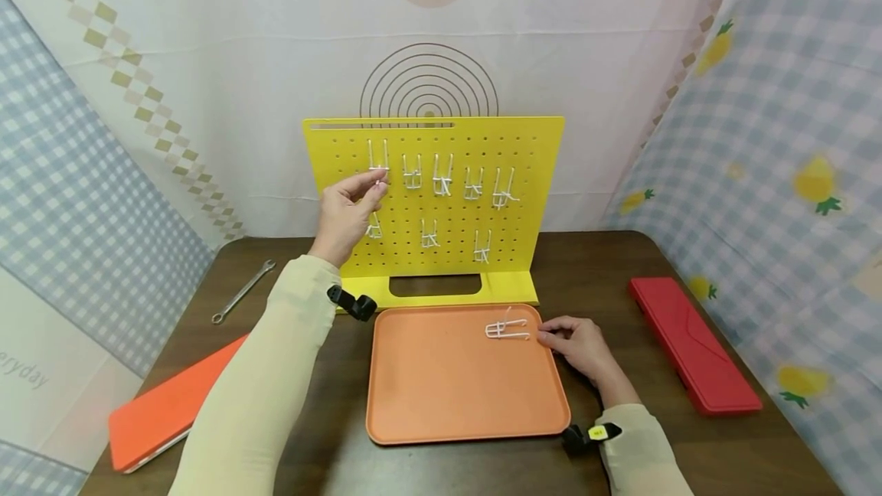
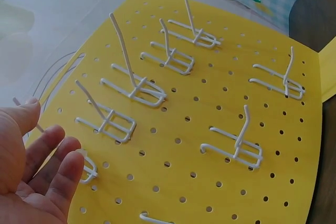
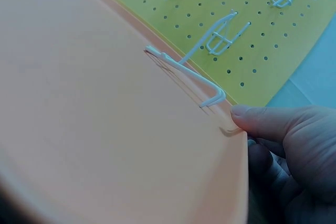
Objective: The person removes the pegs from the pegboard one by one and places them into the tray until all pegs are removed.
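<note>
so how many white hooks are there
9 white hooks: eight on the yellow pegboard, five in the upper row (leftmost pinched by the left hand), three below; one on the orange tray. The hand might hide more.

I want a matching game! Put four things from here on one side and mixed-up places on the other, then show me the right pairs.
1. Yellow pegboard
2. Wrench
3. Loose white hook
4. Right hand

A. At the orange tray's rim
B. Lying in the tray
C. Standing behind the tray
D. On the table, left of the pegboard

Pairs: 1-C, 2-D, 3-B, 4-A
</note>
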`<state>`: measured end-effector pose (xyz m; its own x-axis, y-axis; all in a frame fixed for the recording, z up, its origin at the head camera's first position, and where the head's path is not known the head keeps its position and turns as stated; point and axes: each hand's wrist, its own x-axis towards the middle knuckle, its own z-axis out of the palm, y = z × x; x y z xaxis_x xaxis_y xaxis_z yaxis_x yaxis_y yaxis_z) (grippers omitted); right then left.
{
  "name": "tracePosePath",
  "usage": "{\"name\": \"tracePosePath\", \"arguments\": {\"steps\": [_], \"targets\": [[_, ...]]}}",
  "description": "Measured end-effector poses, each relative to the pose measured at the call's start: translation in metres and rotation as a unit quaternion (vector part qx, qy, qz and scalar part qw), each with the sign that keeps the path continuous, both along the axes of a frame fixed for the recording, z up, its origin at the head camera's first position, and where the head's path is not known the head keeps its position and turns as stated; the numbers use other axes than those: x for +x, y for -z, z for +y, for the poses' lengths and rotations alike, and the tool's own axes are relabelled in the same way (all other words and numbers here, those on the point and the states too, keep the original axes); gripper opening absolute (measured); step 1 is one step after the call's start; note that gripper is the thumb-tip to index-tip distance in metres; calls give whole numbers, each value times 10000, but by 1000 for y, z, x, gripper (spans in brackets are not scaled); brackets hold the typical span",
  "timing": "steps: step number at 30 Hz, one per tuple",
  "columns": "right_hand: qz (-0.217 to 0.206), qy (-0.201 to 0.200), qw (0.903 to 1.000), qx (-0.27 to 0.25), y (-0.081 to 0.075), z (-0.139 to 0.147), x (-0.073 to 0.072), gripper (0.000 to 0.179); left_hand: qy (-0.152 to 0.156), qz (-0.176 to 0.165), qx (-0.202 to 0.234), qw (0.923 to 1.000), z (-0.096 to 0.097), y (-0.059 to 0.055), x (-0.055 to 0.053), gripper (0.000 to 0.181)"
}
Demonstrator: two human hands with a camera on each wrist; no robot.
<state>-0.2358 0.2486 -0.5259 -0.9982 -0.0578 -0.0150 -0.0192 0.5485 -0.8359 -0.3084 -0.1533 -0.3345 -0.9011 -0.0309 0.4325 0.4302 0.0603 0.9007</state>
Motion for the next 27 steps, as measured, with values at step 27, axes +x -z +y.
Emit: {"name": "tracePosePath", "arguments": {"steps": [27], "targets": [[-160, 50, 9999, -6, 0, 0, 0, 24, 9, 54, 246, 9997, -2, -5, 13, 38]]}}
